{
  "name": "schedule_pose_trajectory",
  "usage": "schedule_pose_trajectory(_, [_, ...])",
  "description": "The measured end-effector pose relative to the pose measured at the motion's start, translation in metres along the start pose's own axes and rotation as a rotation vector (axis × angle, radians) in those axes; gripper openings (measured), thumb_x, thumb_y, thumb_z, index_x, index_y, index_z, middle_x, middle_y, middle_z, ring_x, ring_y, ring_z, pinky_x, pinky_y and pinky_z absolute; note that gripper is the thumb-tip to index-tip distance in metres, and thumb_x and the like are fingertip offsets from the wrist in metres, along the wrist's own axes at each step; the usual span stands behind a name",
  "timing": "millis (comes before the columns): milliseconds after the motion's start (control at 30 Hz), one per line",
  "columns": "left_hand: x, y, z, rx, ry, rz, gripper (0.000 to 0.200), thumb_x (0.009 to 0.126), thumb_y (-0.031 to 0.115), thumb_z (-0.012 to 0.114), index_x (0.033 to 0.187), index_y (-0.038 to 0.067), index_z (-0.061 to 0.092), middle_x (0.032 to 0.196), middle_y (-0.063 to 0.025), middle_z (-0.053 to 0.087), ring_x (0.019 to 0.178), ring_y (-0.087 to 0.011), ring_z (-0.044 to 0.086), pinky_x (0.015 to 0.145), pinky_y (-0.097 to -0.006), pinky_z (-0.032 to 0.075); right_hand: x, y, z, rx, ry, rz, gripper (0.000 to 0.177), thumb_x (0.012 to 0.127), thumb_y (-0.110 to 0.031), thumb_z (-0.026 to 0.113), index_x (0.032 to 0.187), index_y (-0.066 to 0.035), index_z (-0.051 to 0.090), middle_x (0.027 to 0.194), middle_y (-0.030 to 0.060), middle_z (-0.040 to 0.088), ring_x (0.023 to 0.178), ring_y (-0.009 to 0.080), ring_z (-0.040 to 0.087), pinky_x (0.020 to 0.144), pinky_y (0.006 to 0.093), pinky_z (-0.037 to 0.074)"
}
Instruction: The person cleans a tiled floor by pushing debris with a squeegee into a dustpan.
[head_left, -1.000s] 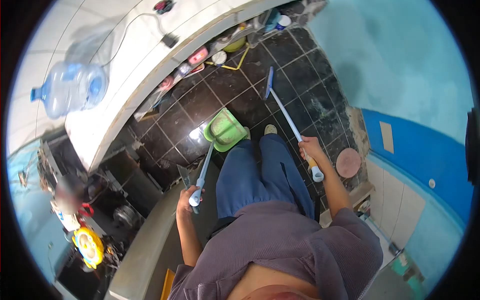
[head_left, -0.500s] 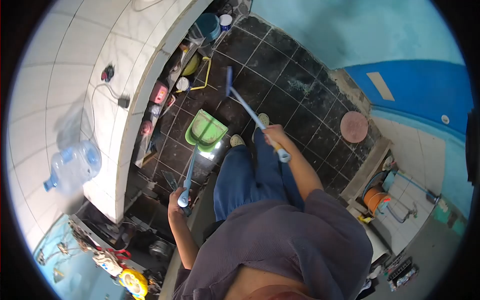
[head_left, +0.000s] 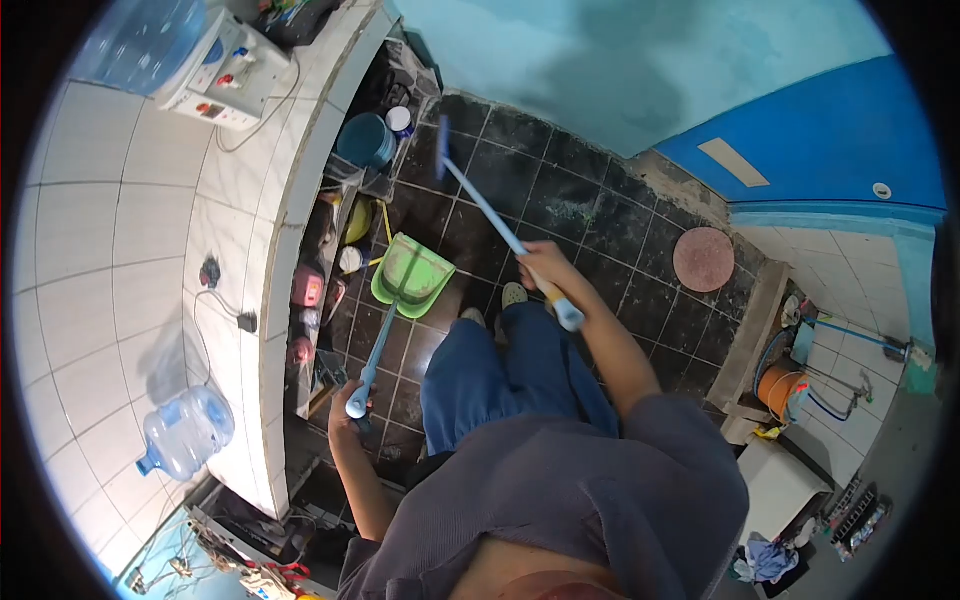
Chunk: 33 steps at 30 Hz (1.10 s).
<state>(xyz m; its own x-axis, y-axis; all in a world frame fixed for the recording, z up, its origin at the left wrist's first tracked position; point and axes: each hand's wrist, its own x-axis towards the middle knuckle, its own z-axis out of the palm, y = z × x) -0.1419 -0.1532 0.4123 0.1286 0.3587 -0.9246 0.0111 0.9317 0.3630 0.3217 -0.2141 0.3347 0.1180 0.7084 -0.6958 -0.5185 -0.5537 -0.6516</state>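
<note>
My left hand (head_left: 350, 405) is closed around the end of a light-blue handle. That handle leads to a green dustpan (head_left: 418, 272), which lies low over the dark tiled floor with dusty marks on it. In my right hand (head_left: 545, 265) is the pale-blue stick of a broom (head_left: 487, 212), gripped below its rounded end. The narrow blue broom head (head_left: 443, 150) is at the floor, farther out than the dustpan and slightly to its right. Its underside is hidden from above. My clog-covered feet (head_left: 513, 294) stand just right of the dustpan.
Left of the floor runs a tiled counter (head_left: 262, 290) with cluttered shelving beneath, including a blue bucket (head_left: 366, 141). A water dispenser (head_left: 225, 75) and a large bottle (head_left: 188, 432) stand on it. At right are a round pink mat (head_left: 704, 260) and a blue door (head_left: 830, 150).
My view has shifted forward, bringing the water dispenser into sight. The broom head and dustpan have both advanced along the floor toward the far wall. Both hands keep their grips.
</note>
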Motion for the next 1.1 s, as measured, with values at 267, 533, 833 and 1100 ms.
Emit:
schedule_pose_trajectory(267, [0.028,0.096,0.096,0.164,0.073,-0.002,0.028,0.075,0.018,0.056,0.09,-0.006,0.054,0.069,-0.0108,0.06,0.043,-0.0132,0.054,0.036,-0.0232,0.043,0.248,-0.035,0.005,0.163,0.248,0.143,0.012,0.075,-0.005,0.06,0.08,0.006,0.057,0.057,0.012,0.053,0.042,0.019,0.051,0.037,0.0303,0.041])
schedule_pose_trajectory(533, [0.11,0.193,0.141,0.362,-0.17,-0.071,0.031,0.077,0.023,0.056,0.092,-0.004,0.056,0.074,-0.01,0.062,0.045,-0.0109,0.053,0.037,-0.0226,0.043,0.065,0.035,-0.084,0.331,0.459,0.099,0.017,0.083,-0.015,0.049,0.087,0.0,0.055,0.053,0.0045,0.049,0.039,0.0128,0.045,0.036,0.026,0.036])
schedule_pose_trajectory(833, [0.167,0.246,0.161,0.495,-0.234,-0.196,0.028,0.081,0.021,0.05,0.099,0.0,0.052,0.077,-0.0101,0.061,0.05,-0.0107,0.054,0.037,-0.0218,0.041,0.0,-0.069,-0.009,0.373,0.353,0.135,0.032,0.081,-0.004,0.051,0.113,0.001,0.05,0.054,0.0039,0.048,0.04,0.0117,0.046,0.034,0.025,0.037])
schedule_pose_trajectory(1100, [0.193,0.263,0.171,0.316,-0.217,-0.266,0.037,0.085,0.025,0.046,0.106,-0.006,0.046,0.086,-0.016,0.062,0.048,-0.0116,0.054,0.036,-0.0196,0.042,0.29,-0.064,0.009,1.018,-0.005,0.203,0.018,0.088,-0.019,0.047,0.077,-0.005,0.045,0.049,0.0001,0.043,0.037,0.008,0.043,0.031,0.0202,0.035])
